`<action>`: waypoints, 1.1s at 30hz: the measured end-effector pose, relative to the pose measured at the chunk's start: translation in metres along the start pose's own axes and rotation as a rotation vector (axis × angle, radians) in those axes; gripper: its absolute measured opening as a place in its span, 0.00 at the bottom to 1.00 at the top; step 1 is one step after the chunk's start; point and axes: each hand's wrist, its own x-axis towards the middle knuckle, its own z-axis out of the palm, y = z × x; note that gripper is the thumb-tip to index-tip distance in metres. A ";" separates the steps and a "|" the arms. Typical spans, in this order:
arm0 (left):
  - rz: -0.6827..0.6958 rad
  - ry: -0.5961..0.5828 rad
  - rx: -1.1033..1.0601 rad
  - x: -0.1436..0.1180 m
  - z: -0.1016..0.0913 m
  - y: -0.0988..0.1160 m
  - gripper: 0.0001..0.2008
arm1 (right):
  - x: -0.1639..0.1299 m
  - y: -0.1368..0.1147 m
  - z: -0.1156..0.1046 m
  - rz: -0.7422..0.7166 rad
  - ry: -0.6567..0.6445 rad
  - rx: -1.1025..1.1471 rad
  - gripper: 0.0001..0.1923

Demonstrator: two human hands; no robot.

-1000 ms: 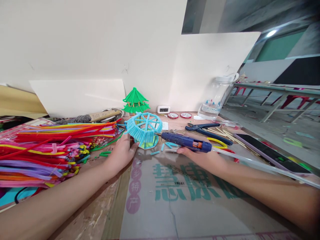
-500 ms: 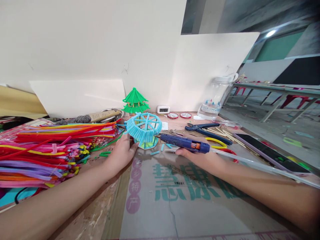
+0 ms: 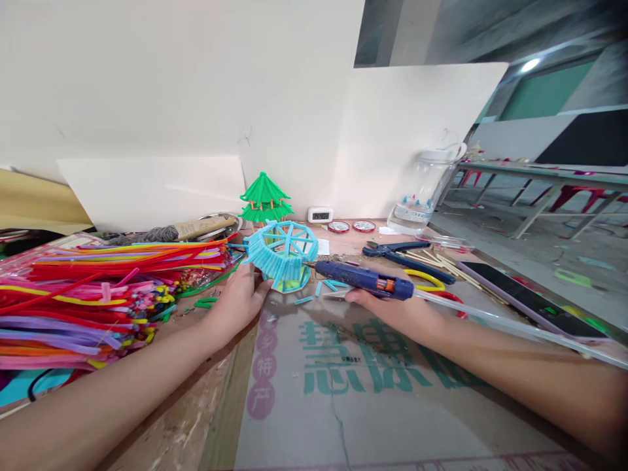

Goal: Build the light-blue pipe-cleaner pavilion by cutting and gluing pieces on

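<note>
My left hand (image 3: 239, 297) is closed on the lower left side of a small blue model (image 3: 280, 255), a round, roof-like frame partly covered with short blue pipe cleaner pieces. In my right hand (image 3: 380, 307) is a dark blue hot glue gun (image 3: 366, 280), a long clear glue stick (image 3: 510, 325) trailing from its back. The gun's nozzle points left, at the model's right edge; whether it touches is unclear. Several cut blue pieces (image 3: 304, 300) lie just below. A silver pointed blade (image 3: 336, 296) shows beside my right hand, its other end hidden.
Bundles of coloured pipe cleaners (image 3: 98, 294) fill the left. Behind stand a green tiered model (image 3: 265, 197), a small digital clock (image 3: 320, 214) and a clear bottle (image 3: 417, 196). Pliers (image 3: 407, 252), yellow and red handles (image 3: 426, 280), thin sticks and a phone (image 3: 530, 297) lie right.
The glue gun and my right hand have shifted very slightly to the right. My left hand and the blue model stay where they were.
</note>
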 end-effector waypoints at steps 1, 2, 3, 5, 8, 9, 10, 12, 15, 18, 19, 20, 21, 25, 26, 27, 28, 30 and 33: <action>0.004 0.008 -0.002 0.000 0.000 0.000 0.09 | 0.000 -0.001 0.000 0.000 0.006 -0.004 0.16; 0.005 0.017 -0.006 0.000 0.000 0.001 0.10 | 0.001 -0.001 0.000 -0.002 0.010 -0.009 0.16; 0.004 0.024 -0.011 -0.001 0.000 0.001 0.10 | 0.001 -0.002 0.000 -0.003 0.013 -0.012 0.16; 0.006 0.028 -0.020 -0.001 0.000 0.003 0.10 | 0.001 -0.002 0.000 -0.008 0.018 -0.017 0.15; 0.019 0.033 -0.027 -0.001 -0.002 0.006 0.08 | 0.001 -0.001 0.000 -0.001 0.019 -0.017 0.15; 0.024 0.035 -0.027 -0.001 -0.002 0.007 0.08 | 0.001 -0.001 0.000 0.004 0.016 -0.012 0.15; 0.029 0.037 -0.027 -0.001 -0.002 0.008 0.08 | 0.002 0.000 0.000 0.009 0.014 -0.005 0.16; 0.036 0.037 -0.026 -0.001 -0.003 0.008 0.10 | 0.002 0.000 0.000 0.015 0.014 0.012 0.17; 0.024 0.029 -0.011 -0.001 -0.003 0.007 0.12 | 0.002 -0.001 0.000 0.013 0.009 0.023 0.17; 0.002 0.016 0.002 -0.001 -0.003 0.006 0.12 | 0.002 -0.001 -0.001 0.011 -0.006 0.020 0.17; 0.005 0.013 -0.002 -0.001 -0.003 0.006 0.12 | 0.002 -0.001 -0.001 0.010 -0.005 0.015 0.17; 0.012 0.012 -0.009 -0.001 -0.003 0.006 0.13 | 0.002 -0.001 -0.001 0.009 -0.002 0.009 0.17; 0.018 0.012 -0.015 -0.001 -0.003 0.005 0.13 | 0.002 0.000 -0.001 0.009 0.002 0.002 0.16; 0.002 0.010 -0.016 -0.001 -0.002 0.003 0.10 | 0.001 0.001 0.000 0.000 0.015 -0.020 0.17; -0.006 0.009 -0.010 -0.001 -0.001 0.003 0.10 | 0.001 0.001 0.000 -0.001 0.012 -0.018 0.16; -0.012 0.011 -0.007 -0.001 -0.001 0.002 0.10 | 0.001 0.001 0.000 -0.003 0.005 -0.010 0.16; -0.017 0.014 -0.011 -0.001 0.000 0.001 0.10 | 0.002 0.000 0.000 -0.003 -0.003 -0.001 0.15; -0.029 0.019 -0.027 -0.001 0.001 -0.001 0.10 | 0.002 -0.001 -0.001 -0.002 -0.018 0.011 0.15; -0.039 0.014 -0.064 0.000 0.004 -0.005 0.11 | 0.003 -0.002 -0.001 -0.009 -0.011 -0.003 0.15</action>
